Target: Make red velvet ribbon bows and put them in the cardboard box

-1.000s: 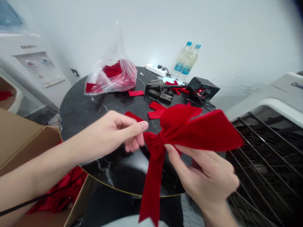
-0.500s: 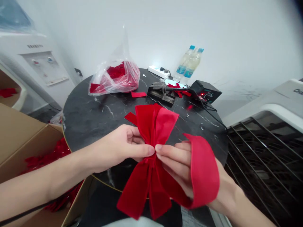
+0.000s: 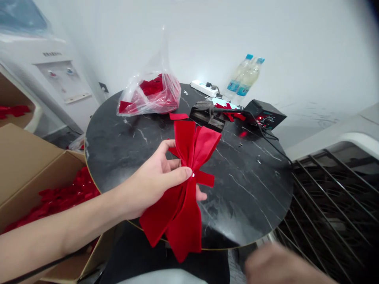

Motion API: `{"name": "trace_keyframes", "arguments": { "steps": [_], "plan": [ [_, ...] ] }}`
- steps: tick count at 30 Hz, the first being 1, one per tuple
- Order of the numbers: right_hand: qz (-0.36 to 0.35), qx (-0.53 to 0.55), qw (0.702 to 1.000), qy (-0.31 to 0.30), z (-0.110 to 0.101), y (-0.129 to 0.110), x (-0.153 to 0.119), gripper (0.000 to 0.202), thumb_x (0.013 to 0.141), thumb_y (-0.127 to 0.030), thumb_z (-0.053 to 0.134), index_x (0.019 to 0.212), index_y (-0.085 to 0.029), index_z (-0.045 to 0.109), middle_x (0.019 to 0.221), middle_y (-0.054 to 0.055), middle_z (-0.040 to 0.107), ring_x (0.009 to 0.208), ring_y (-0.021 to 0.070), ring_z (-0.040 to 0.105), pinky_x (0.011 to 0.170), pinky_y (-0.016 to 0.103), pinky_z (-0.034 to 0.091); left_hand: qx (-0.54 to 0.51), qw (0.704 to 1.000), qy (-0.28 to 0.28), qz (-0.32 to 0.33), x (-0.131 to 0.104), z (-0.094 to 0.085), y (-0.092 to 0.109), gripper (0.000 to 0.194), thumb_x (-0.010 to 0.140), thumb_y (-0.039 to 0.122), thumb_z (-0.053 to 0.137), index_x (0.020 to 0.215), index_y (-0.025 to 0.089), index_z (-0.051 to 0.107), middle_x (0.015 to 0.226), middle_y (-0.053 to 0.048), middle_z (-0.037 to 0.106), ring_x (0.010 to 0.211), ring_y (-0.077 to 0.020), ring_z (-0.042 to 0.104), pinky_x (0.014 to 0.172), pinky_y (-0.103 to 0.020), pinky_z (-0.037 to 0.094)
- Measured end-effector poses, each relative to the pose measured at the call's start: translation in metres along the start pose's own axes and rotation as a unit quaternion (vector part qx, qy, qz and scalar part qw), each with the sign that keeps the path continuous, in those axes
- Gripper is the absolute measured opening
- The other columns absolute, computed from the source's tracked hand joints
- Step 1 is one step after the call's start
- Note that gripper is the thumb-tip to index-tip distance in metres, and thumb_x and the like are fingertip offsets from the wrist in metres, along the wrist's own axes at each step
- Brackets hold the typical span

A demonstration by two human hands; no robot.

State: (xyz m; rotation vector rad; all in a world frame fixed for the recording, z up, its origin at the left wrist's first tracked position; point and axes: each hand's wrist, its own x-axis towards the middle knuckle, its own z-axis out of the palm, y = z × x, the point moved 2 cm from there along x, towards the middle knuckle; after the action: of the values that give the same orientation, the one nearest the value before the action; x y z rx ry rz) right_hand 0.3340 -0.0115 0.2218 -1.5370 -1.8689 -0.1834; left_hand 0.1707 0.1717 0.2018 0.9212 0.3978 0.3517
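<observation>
Off the front right edge of the round table, my right hand is a blur, and I cannot tell whether its fingers are spread or curled; I make out nothing in it. Over the table's front part, my left hand pinches the red bow at its middle, thumb on the front beside a small shiny dot, one fingertip poking out from underneath. The bow's lower ends hang past the table's front rim, and a short red end juts sideways at its waist.

Left of the table I have an open cardboard box with red pieces inside; to the table's right, a dark wire grille.

Toward the table's back half lie a short red strip, a black stand and, to its right, a black control box with a red light. At the table's back left sits a clear plastic bag of red fabric; along its back edge, a white power strip and two bottles. Behind the table's left side stands a water dispenser.
</observation>
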Motion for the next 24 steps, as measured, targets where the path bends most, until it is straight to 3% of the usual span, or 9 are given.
{"name": "trace_keyframes", "arguments": {
  "steps": [1,4,7,11,15,19,24],
  "plan": [
    [-0.005,-0.001,1.000,-0.003,-0.006,0.007,0.007,0.027,0.094,-0.052,0.072,0.109,-0.030,0.074,0.075,0.002,0.070,0.062,0.0204,0.068,0.059,0.032,0.060,0.005,1.000,-0.006,-0.013,-0.002,0.001,0.000,0.047,0.096,0.022,0.067,0.129,0.030,0.034,0.078,0.000,0.074,0.075,-0.0237,0.079,0.078,-0.043,0.066],
    [-0.025,-0.024,0.999,-0.018,-0.009,0.021,0.027,0.029,0.090,-0.025,0.079,0.117,-0.030,0.070,0.092,0.002,0.074,0.072,0.0200,0.071,0.064,0.031,0.060,0.012,0.998,-0.031,-0.045,-0.007,0.003,0.001,0.046,0.098,0.024,0.065,0.128,0.031,0.031,0.077,0.000,0.073,0.071,-0.0224,0.078,0.072,-0.038,0.065],
    [-0.046,-0.046,0.997,-0.029,0.003,0.025,0.041,0.010,0.097,-0.025,0.068,0.106,-0.028,0.071,0.090,0.003,0.074,0.075,0.0205,0.072,0.064,0.031,0.059,0.021,0.996,-0.041,-0.074,-0.009,0.004,0.001,0.049,0.098,0.027,0.065,0.129,0.031,0.028,0.078,0.000,0.073,0.069,-0.0218,0.077,0.068,-0.036,0.064],
    [-0.154,-0.049,0.985,-0.063,0.011,0.019,0.046,0.027,0.100,-0.015,0.056,0.119,-0.025,0.071,0.098,0.002,0.076,0.084,0.0186,0.071,0.073,0.031,0.057,0.035,0.995,-0.046,-0.084,-0.011,0.002,0.004,0.045,0.098,0.029,0.066,0.123,0.031,0.028,0.079,0.001,0.071,0.069,-0.0210,0.076,0.069,-0.035,0.064],
    [-0.262,-0.099,0.958,-0.069,0.013,0.013,0.045,0.032,0.102,-0.010,0.044,0.121,-0.012,0.069,0.118,0.010,0.074,0.101,0.0229,0.068,0.080,0.038,0.052,0.057,0.992,-0.049,-0.104,-0.011,-0.002,0.005,0.045,0.095,0.026,0.068,0.116,0.033,0.029,0.090,0.005,0.064,0.073,-0.0216,0.077,0.076,-0.044,0.064],
    [-0.259,-0.135,0.955,-0.060,0.020,0.007,0.049,0.029,0.104,-0.011,0.042,0.116,-0.008,0.068,0.123,0.012,0.074,0.102,0.0276,0.061,0.081,0.043,0.047,0.079,0.990,-0.044,-0.109,-0.008,-0.003,0.003,0.042,0.095,0.025,0.068,0.111,0.033,0.029,0.091,0.008,0.057,0.071,-0.0207,0.078,0.077,-0.045,0.064],
    [-0.234,-0.129,0.958,-0.105,0.028,0.007,0.055,0.021,0.105,-0.010,0.049,0.112,-0.008,0.069,0.129,0.014,0.072,0.117,0.0326,0.062,0.091,0.048,0.044,0.140,0.981,-0.045,-0.124,-0.002,-0.002,0.003,0.053,0.089,0.030,0.076,0.109,0.031,0.028,0.096,0.004,0.063,0.076,-0.0221,0.078,0.076,-0.040,0.062]
  ]
}}
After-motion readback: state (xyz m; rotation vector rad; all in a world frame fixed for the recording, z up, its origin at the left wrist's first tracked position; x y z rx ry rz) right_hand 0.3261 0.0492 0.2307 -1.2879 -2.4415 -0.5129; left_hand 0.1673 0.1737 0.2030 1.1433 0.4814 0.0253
